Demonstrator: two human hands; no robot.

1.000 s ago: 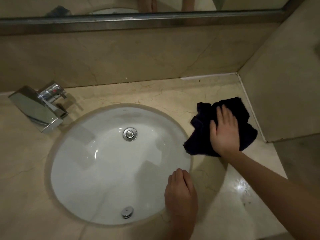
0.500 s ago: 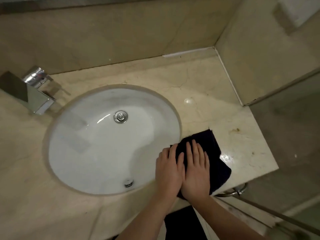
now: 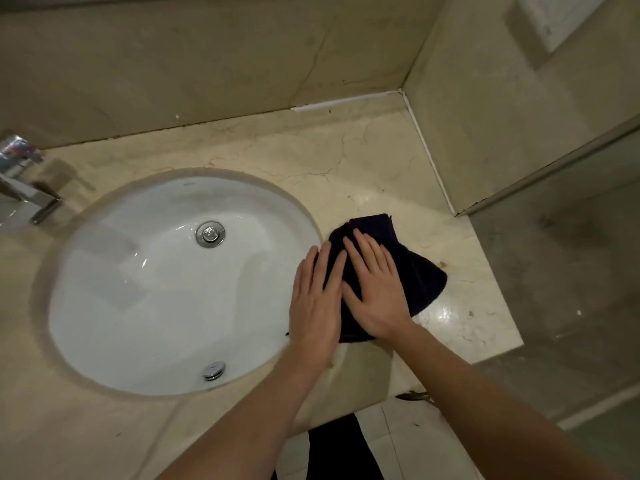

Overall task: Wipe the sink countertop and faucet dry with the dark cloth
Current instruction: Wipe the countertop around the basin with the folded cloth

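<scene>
Right of centre in the frame, the left hand [image 3: 317, 299] and right hand [image 3: 375, 289] are lying flat with fingers spread, gripping nothing, pressing the dark cloth [image 3: 415, 271] onto the marble countertop [image 3: 363, 161] just beside the white basin [image 3: 138, 289]. The cloth's near corner is sitting close to the counter's front edge and its left side by the basin rim, so a hard stroke is likely risking it sliding off. The chrome faucet [image 3: 20, 178], upper left, is probably untouched; a shiny patch [image 3: 446, 311] beside the cloth may get missed.

beige marble countertop [image 3: 363, 161], dark cloth [image 3: 415, 271] lying on it
</scene>
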